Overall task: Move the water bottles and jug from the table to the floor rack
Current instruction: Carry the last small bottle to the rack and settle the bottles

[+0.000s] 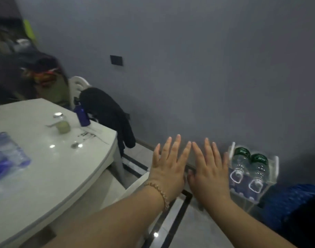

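Observation:
My left hand (168, 165) and my right hand (209, 169) are held out flat side by side over the floor, fingers spread, holding nothing. To their right a clear floor rack (274, 162) stands against the wall with two clear water bottles (240, 162) (259, 169) lying in it, white caps toward me. On the white table (51, 176) at the left lies a pack of water bottles in blue wrap (6, 156), partly cut off by the frame edge. No jug is visible.
The table also carries a small jar (62, 123) with pale contents and a blue bottle (82, 116) near its far edge. A white chair (78, 86) draped with dark cloth (108, 113) stands behind it. A blue object (292, 203) sits at lower right. Grey wall ahead.

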